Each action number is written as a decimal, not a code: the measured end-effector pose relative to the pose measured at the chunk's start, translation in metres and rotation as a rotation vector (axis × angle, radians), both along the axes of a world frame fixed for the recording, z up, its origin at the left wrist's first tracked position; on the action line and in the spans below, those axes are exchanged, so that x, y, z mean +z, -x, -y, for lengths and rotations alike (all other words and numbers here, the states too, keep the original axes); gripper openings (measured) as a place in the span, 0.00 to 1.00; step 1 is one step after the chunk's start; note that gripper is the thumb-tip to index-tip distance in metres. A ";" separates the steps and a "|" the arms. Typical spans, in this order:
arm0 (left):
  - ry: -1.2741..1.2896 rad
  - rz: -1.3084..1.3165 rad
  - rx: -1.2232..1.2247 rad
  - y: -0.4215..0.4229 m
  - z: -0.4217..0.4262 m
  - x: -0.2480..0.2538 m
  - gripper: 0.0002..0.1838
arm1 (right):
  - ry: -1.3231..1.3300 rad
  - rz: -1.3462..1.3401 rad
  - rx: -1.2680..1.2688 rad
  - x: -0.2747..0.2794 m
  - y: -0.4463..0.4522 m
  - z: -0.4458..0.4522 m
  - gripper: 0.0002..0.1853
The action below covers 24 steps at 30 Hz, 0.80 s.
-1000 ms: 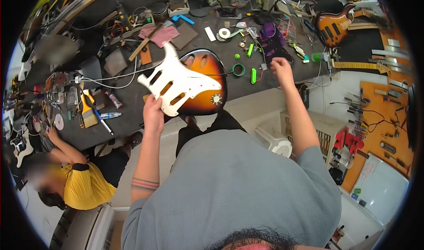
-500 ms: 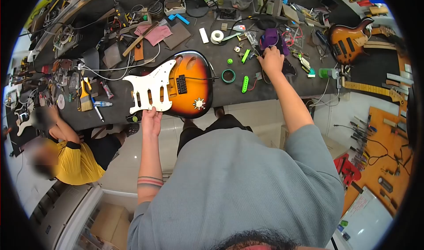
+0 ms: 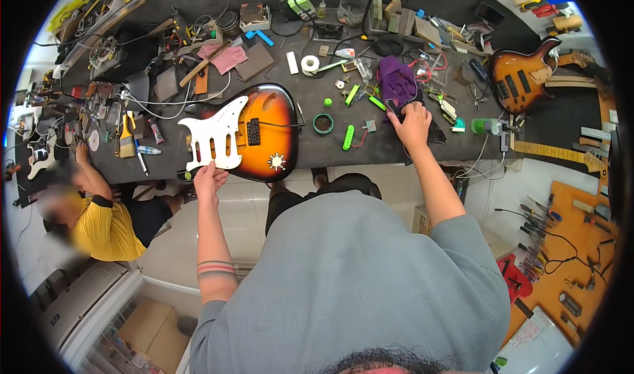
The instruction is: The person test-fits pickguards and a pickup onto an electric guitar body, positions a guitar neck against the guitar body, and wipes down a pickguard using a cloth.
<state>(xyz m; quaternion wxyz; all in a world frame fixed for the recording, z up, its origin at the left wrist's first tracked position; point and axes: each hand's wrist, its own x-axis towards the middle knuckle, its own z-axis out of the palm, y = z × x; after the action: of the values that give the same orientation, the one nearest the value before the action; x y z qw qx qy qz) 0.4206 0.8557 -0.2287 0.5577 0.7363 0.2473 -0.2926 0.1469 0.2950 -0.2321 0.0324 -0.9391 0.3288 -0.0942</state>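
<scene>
My left hand (image 3: 210, 180) pinches the lower edge of a white pickguard (image 3: 206, 135), which overlaps the left part of a sunburst electric guitar body (image 3: 281, 120). The pickguard has open slots and small holes. The body lies on the bench with a dark bridge (image 3: 253, 132) and a white sun-shaped emblem (image 3: 277, 161). My right hand (image 3: 415, 124) has its fingers curled over a black pickguard (image 3: 436, 135), partly hidden beneath it. A purple cloth (image 3: 396, 75) lies just beyond. Left of this hand are a green pickup (image 3: 348, 137) with a red wire and green strips (image 3: 352, 95).
A tape ring (image 3: 323, 124), a white roll (image 3: 310, 64) and a green-capped container (image 3: 481, 127) sit on the bench (image 3: 317, 156). Another sunburst guitar (image 3: 525, 77) lies at right. Tools and cables crowd the back and left. A person in yellow (image 3: 109, 229) is at left.
My right hand has come nearer to me, and the black pickguard has shifted with it. My left hand keeps its pinch on the white pickguard. The whole view has shifted slightly.
</scene>
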 end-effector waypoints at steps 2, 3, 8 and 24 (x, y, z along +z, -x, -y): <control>-0.002 -0.011 -0.011 0.004 -0.002 -0.001 0.21 | 0.068 0.088 -0.049 -0.004 -0.008 0.007 0.26; -0.003 -0.014 -0.022 0.006 -0.005 -0.001 0.22 | 0.096 0.133 -0.071 -0.007 -0.015 0.009 0.27; 0.038 -0.014 -0.063 0.016 -0.018 0.001 0.24 | -0.066 -0.021 -0.155 -0.009 -0.089 0.029 0.26; -0.081 0.172 -0.230 0.104 -0.013 0.004 0.17 | -1.827 1.442 -0.130 0.112 -0.099 0.080 0.31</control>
<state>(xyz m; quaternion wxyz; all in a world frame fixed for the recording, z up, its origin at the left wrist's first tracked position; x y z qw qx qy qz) 0.3166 0.8689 -0.2250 0.5096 0.8041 0.1242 -0.2800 0.2457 0.2152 -0.1200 0.8712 -0.2766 0.2273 -0.3358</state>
